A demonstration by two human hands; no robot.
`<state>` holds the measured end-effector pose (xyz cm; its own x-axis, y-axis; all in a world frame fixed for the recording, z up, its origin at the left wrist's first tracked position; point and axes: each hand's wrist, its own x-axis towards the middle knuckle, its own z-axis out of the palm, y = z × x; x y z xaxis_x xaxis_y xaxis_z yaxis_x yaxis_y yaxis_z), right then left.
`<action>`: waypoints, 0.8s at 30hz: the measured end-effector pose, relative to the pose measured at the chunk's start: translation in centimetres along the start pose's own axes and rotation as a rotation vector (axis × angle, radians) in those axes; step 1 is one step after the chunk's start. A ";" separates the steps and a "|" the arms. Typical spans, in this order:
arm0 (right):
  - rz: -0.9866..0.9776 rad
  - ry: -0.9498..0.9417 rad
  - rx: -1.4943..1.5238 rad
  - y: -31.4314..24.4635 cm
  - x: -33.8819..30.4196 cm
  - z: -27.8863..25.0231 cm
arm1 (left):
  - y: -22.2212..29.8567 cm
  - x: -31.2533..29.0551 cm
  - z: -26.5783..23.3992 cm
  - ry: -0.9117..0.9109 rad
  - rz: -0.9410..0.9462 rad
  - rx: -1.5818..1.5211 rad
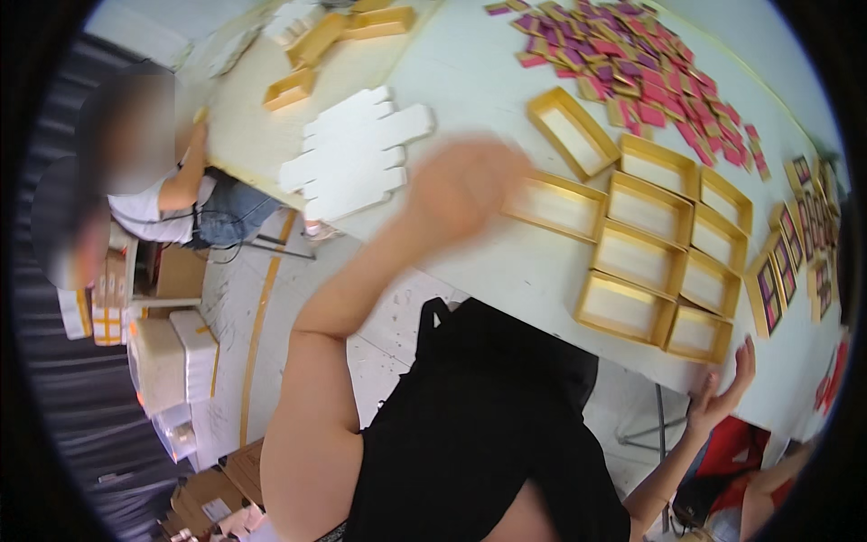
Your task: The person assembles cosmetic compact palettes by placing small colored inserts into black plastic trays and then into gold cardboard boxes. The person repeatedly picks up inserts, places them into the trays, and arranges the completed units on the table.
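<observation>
My left hand (471, 185) is smeared by motion over the table, beside a shallow gold open box (562, 206) with a white inside; its fingers cannot be made out. That box lies at the left end of a block of several like gold boxes (643, 210) set edge to edge. Behind it a further gold box (571, 133) sits at a slant. My right hand (722, 397) is at the table's near right edge, fingers apart and nothing visible in it, close to the nearest gold box (699, 334).
Small pink, purple and gold pieces (632, 68) are heaped at the far right. Filled boxes (768, 294) stand at the right edge. White flat card blanks (348, 158) are stacked left of my hand. A person (149, 154) sits at the left; more gold boxes (316, 41) lie far left.
</observation>
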<state>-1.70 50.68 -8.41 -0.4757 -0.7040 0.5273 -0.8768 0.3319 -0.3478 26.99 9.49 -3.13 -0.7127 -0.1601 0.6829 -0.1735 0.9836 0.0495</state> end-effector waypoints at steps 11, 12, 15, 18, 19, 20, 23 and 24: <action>0.174 0.137 0.083 0.6 0.1 2.2 | -35.0 -6.2 -8.7 -0.255 -1.061 0.703; 0.163 0.134 0.056 0.6 0.1 2.0 | -35.4 -6.8 -7.9 -0.336 -1.031 0.718; 0.103 0.138 -0.009 0.5 0.1 2.2 | -37.7 -7.4 -9.2 0.024 -0.866 0.734; 0.114 0.130 -0.030 0.8 -0.3 1.8 | -37.3 -9.1 -12.5 0.185 -0.716 0.272; 0.112 0.126 -0.047 0.7 -0.2 1.7 | -35.5 -9.4 -13.0 0.078 -0.754 0.228; 0.114 0.127 -0.070 0.4 -0.2 1.6 | -33.7 -9.6 -13.2 -0.026 -0.782 0.176; 0.101 0.142 -0.034 0.2 -0.1 1.9 | -32.7 -13.0 -15.1 -0.268 -0.644 0.228; 0.100 0.155 -0.018 0.3 -0.2 1.9 | -33.1 -14.6 -15.6 -0.333 -0.550 0.264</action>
<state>-1.76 49.74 -10.04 -0.5644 -0.5619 0.6047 -0.8251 0.4077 -0.3912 53.73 -19.46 -3.40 -0.6373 -0.6879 0.3473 -0.6984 0.7061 0.1168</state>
